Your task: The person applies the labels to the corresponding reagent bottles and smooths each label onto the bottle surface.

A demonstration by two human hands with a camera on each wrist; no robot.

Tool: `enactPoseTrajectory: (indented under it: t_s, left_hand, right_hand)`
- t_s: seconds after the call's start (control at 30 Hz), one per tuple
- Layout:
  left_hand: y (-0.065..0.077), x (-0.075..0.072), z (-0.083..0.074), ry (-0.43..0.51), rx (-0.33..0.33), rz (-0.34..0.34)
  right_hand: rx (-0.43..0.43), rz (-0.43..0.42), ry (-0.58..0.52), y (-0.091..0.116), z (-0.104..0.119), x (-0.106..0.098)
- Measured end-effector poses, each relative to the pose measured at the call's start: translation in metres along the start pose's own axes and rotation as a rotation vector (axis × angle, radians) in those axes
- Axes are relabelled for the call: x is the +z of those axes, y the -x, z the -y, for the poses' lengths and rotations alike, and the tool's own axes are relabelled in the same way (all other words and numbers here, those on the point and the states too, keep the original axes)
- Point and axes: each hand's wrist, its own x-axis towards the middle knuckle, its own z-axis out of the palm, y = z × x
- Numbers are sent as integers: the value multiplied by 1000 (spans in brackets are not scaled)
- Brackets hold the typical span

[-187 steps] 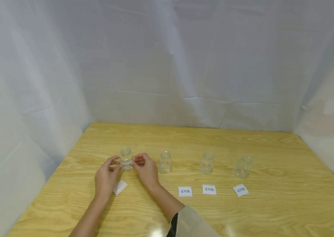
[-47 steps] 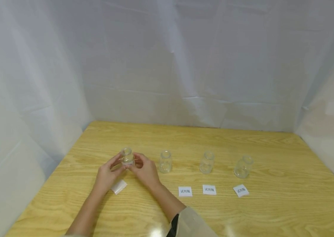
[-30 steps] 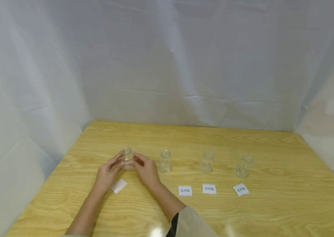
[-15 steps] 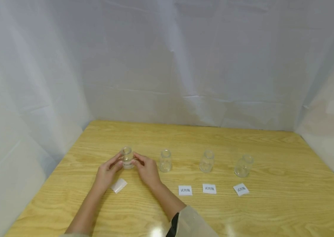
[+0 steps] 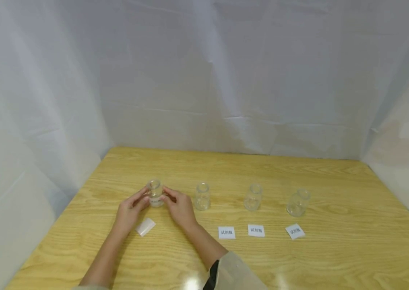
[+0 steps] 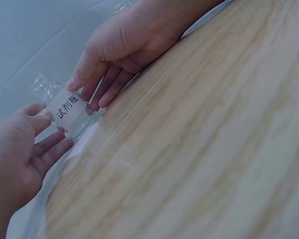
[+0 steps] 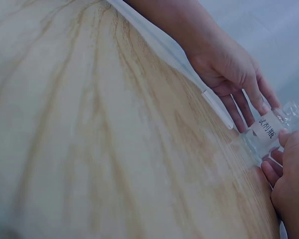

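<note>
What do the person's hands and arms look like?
The left hand and right hand wear no gloves, and both lower forearms are bare. The right sleeve is beige with a black band at its end; of the left sleeve, only a pale edge shows.

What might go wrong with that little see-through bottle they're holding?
The label might end up crooked or creased, because the left hand and right hand are touching it at its edges.

The held bottle might slip, since it looks smooth and fingertips are gripping it.

The next bottle might get knocked over if the right hand swings sideways, because it stands close by.
</note>
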Motion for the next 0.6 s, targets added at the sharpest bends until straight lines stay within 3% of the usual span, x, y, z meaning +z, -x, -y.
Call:
enactPoseTrajectory:
  t_s: [0.6]
  left_hand:
    - [-1,0,1,45,-4,3]
  right_hand:
    - [16,-9,-18,0,0,0]
